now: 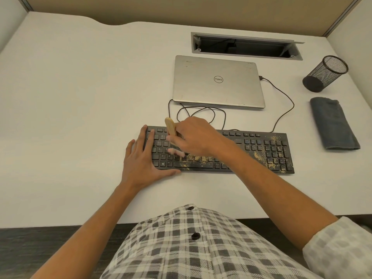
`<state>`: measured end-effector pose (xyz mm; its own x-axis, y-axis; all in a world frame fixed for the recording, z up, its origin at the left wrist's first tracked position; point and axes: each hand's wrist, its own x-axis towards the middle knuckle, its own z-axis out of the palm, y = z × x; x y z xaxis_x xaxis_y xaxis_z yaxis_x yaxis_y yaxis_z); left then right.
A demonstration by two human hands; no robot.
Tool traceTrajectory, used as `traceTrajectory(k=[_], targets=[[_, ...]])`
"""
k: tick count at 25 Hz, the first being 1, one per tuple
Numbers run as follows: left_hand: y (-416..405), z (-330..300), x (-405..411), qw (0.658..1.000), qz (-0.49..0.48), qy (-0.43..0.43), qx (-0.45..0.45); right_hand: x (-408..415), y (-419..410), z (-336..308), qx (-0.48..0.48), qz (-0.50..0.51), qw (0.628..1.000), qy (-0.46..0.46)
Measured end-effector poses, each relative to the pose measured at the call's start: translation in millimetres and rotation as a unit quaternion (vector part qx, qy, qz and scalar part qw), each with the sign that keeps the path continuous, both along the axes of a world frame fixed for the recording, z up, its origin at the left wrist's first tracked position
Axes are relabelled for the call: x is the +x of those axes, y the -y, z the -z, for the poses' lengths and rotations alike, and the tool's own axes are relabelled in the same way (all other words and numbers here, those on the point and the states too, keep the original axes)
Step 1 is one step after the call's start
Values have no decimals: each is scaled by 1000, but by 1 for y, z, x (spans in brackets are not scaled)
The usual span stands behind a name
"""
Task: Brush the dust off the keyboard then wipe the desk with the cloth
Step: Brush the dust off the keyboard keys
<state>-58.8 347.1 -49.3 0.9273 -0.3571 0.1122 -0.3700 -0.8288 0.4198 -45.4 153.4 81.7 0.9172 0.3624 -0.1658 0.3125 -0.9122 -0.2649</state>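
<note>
The white table (70, 97) filled most of the frame, and nearly everything on it sat right of centre, which left the wide left half bare for wiping later. The silver laptop (218, 81) lay closed at upper centre, probably shut to keep it out of the dust, with its cable looping down toward the black keyboard (251, 150) at the middle of the frame. Tan dust was scattered along the keyboard's lower rows and thick over the number pad at its right end, so I judged the brushing to be only partly done. The grey cloth (333, 123) lay folded at the right edge, well apart from the keyboard and untouched, apparently waiting for the second half of the job; the mesh pen cup (326, 74) lay tipped on its side just above it. The left hand (145, 158) was spread flat with straight fingers pressing on the keyboard's left end, seemingly to stop it sliding under the strokes. The right hand (195, 137) was curled round the brush (171, 127), whose pale wooden handle stuck up toward the top of the frame; its lower end was blurred over the letter keys, so I could not tell whether the bristles touched them.
</note>
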Motion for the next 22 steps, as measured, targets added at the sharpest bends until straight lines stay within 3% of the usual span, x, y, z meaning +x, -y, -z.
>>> traceTrajectory(k=[11,22], targets=[[0,0,0,1000,0,1,-5,-6,7,-3,-5,9,999,-36],[1,-1,-1,1000,0,-2,-4,-9,6,-1,-8,17,1000,-15]])
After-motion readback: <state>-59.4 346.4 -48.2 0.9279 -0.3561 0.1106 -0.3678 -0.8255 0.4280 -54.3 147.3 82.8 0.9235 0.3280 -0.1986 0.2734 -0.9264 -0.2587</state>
